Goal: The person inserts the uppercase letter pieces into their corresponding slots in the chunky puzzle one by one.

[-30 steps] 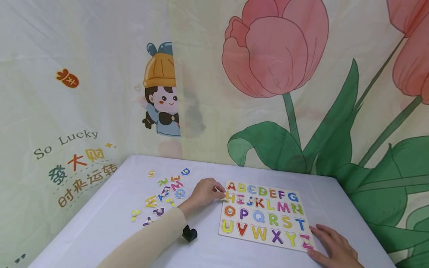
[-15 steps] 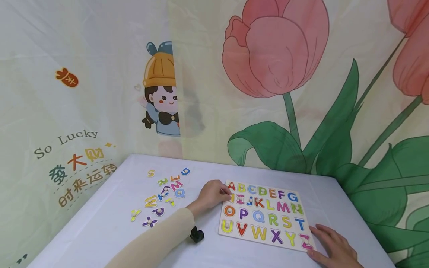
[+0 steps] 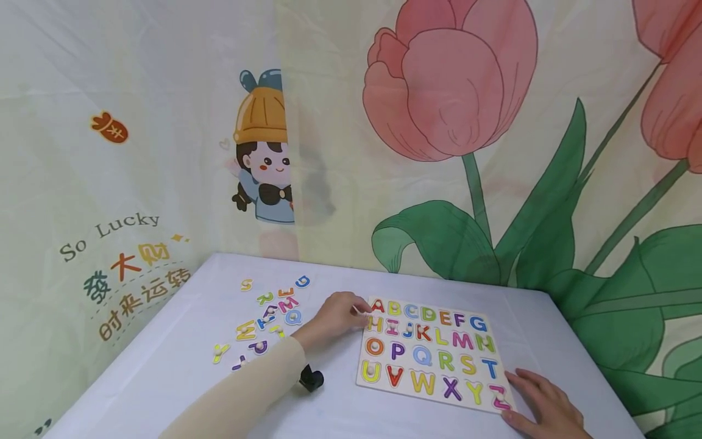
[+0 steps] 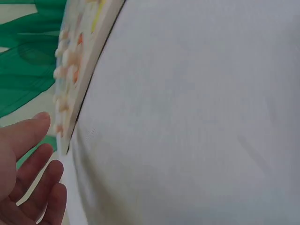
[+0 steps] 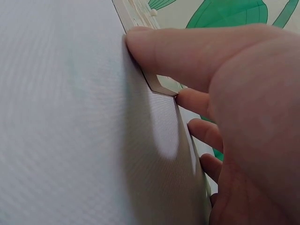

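A wooden alphabet puzzle board (image 3: 406, 390) lies on the white table, some of its letters fitted with small knobs. My left hand (image 3: 334, 317) is at the board's upper left edge, fingertips beside the yellow H (image 3: 375, 324). In the left wrist view its thumb (image 4: 28, 133) and loosely bent fingers are spread apart with nothing between them. My right hand (image 3: 548, 405) rests at the lower right corner by the pink Z (image 3: 500, 397). In the right wrist view its thumb (image 5: 154, 47) touches the board's near edge, while the other fingers reach along the side.
Several loose letter pieces lie left of the board, including a blue Q (image 3: 293, 317), yellow W (image 3: 246, 330), purple P (image 3: 258, 347) and yellow Y (image 3: 220, 353). A small black device (image 3: 311, 378) shows by the left sleeve. Printed fabric (image 3: 340, 231) hangs behind the table.
My left hand moved right over the H, then drew back left to the board's edge, leaving the H uncovered. The right hand stays at the corner.
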A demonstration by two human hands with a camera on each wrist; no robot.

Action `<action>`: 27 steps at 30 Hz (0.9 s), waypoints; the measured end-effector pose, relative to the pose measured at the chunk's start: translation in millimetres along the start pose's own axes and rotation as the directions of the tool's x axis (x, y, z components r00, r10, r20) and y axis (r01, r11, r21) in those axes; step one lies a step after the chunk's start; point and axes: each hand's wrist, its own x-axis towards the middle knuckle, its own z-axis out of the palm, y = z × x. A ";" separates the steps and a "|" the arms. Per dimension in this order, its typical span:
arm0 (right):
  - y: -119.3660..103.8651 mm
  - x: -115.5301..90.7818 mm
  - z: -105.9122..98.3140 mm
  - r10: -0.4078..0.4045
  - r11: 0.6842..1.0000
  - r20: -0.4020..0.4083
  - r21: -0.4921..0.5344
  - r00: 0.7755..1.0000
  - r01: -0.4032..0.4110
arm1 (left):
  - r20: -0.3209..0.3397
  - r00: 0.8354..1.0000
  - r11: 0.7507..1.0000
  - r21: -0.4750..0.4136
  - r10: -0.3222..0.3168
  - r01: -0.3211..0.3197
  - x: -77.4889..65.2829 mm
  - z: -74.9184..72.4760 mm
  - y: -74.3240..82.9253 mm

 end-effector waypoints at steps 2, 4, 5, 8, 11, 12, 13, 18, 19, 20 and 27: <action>-1.7 0.0 -1.0 -0.003 1.000 0.005 0.000 1.000 0.003 | -0.015 1.000 1.000 0.006 -0.006 0.006 -3.6 -11.8 -7.6; -2.9 -0.1 -2.1 -0.007 1.000 0.007 0.003 1.000 0.007 | -0.035 0.999 1.000 0.010 -0.015 0.015 -9.2 -25.5 -16.4; -3.0 -0.1 -2.4 -0.009 1.000 0.005 0.002 1.000 0.009 | -0.045 0.999 0.999 0.017 -0.026 0.027 -12.1 -32.1 -21.7; -2.1 -0.4 -2.8 -0.011 1.000 -0.004 0.001 1.000 0.011 | -0.089 0.995 0.997 0.054 -0.042 0.047 -21.8 -50.3 -38.6; 0.4 -1.1 -1.0 -0.011 1.000 -0.010 -0.003 1.000 0.010 | -0.125 0.990 0.993 0.085 -0.073 0.084 -32.8 -64.1 -54.3; 1.1 -1.2 -0.4 -0.010 1.000 -0.011 -0.002 1.000 0.010 | -0.133 0.987 0.991 0.089 -0.086 0.099 -36.6 -67.7 -58.8; 1.9 -1.3 0.4 -0.009 1.000 -0.011 -0.002 1.000 0.009 | -0.140 0.986 0.990 0.093 -0.091 0.104 -40.0 -70.8 -62.8; 5.1 -0.8 3.2 0.000 1.000 -0.016 -0.001 1.000 0.000 | -0.153 0.981 0.986 0.095 -0.122 0.138 -54.2 -79.9 -78.7; 5.3 -0.7 3.7 0.001 1.000 -0.016 -0.001 1.000 -0.001 | -0.158 0.981 0.986 0.102 -0.115 0.132 -56.2 -81.1 -81.0; 5.3 -0.8 3.9 0.002 1.000 -0.015 0.001 1.000 -0.002 | -0.160 0.980 0.986 0.105 -0.115 0.133 -57.9 -81.9 -83.3; 1.8 -1.0 2.8 -0.011 1.000 -0.015 0.013 1.000 0.011 | -0.176 0.979 0.986 0.112 -0.099 0.120 -63.8 -85.3 -93.9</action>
